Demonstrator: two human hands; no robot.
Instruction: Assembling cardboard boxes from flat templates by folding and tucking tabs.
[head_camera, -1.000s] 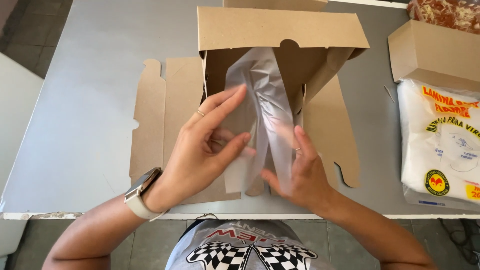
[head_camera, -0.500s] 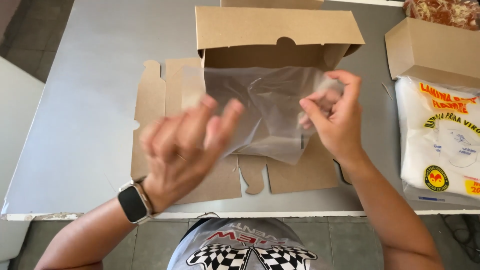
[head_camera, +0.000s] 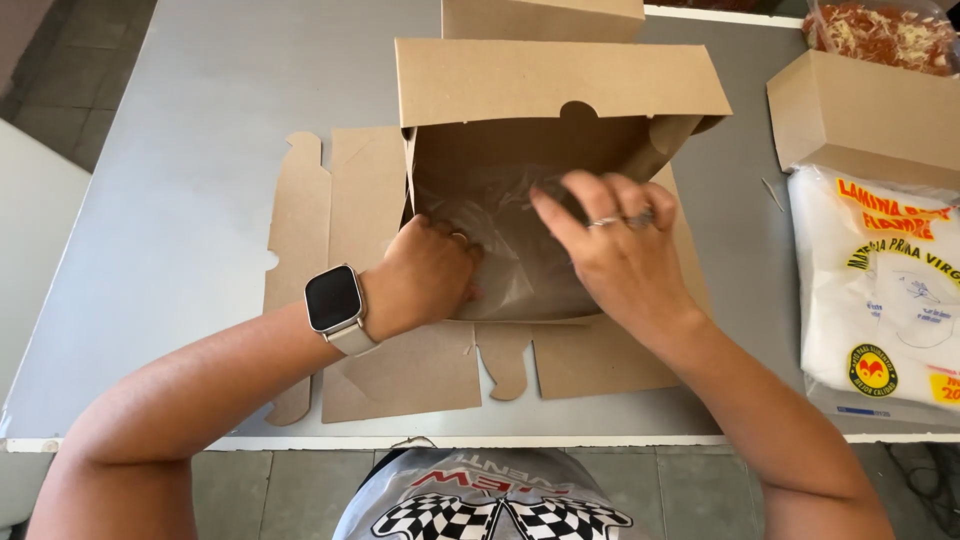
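A folded brown cardboard box (head_camera: 560, 85) stands open in the middle of the grey table (head_camera: 200, 150), its lid tilted back. A clear plastic sheet (head_camera: 525, 265) lies inside it along the bottom. My left hand (head_camera: 425, 275) is inside the box at its left wall, fingers curled down on the sheet. My right hand (head_camera: 620, 245) is spread flat on the sheet toward the right side, with rings on two fingers. A watch sits on my left wrist.
A flat unfolded box blank (head_camera: 340, 300) lies under and left of the box. At the right lie a white pack of plastic sheets (head_camera: 880, 290), a closed cardboard box (head_camera: 870, 115) and bagged food (head_camera: 880, 30). Another box (head_camera: 545, 18) sits behind.
The sheet was held up and unfolded in front of the box. Now it lies inside the box and both hands have gone down into the box, pressing on it.
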